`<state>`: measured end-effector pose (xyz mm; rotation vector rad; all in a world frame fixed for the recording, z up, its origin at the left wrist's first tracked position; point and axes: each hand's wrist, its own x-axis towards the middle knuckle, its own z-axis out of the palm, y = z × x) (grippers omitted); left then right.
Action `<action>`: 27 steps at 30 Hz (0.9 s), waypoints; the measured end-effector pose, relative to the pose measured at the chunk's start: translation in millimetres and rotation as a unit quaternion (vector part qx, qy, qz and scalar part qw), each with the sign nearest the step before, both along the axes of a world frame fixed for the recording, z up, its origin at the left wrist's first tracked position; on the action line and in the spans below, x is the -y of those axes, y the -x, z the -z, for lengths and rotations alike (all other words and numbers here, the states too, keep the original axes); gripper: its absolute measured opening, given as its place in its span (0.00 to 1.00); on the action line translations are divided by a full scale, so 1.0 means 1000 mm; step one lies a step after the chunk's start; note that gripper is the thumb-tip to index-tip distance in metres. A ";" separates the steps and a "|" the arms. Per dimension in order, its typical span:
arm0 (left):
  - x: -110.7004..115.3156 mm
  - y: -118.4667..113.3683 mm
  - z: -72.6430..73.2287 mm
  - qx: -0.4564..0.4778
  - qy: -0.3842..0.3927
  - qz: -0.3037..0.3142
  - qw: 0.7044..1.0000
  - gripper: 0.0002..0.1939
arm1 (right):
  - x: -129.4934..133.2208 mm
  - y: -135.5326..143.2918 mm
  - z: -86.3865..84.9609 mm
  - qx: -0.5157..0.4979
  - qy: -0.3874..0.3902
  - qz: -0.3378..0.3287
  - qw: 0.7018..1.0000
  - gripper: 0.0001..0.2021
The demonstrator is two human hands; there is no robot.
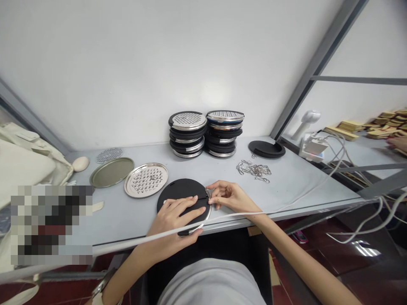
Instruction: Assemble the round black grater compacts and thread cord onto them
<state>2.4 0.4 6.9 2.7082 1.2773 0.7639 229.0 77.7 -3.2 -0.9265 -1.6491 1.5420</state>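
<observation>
1. The black round case [179, 188] lies at the middle of the front edge of the tabletop [197, 167], its near side reaching that edge; a silver rim shows along its right side.
2. The left hand [173, 220] grips the case, fingers spread across the top and thumb at the near rim.
3. The right hand [230, 197] pinches a small metal clip [208, 193] between thumb and fingers, at the case's right rim.
4. Left of the case, toward the left edge, lie a silver grater disc [146, 180] and an olive-green round plate [111, 173]; a perforated metal disc [110, 155] sits behind the plate.
5. Two stacks of round graters, left [187, 134] and right [224, 133], stand side by side at the back edge.
6. A black round tray [267, 149] lies near the back right corner, a loose pile of metal clips [254, 168] just in front.
7. A white cable [241, 214] crosses the view before both arms.
</observation>
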 end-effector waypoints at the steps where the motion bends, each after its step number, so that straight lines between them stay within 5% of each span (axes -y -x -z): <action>1: 0.000 0.000 0.000 0.000 -0.001 0.000 1.000 0.21 | 0.000 0.000 0.000 0.000 0.000 -0.001 1.000 0.21; 27: 0.001 0.001 0.000 -0.016 -0.003 0.000 1.000 0.21 | -0.001 -0.002 0.003 -0.012 0.012 -0.020 1.000 0.22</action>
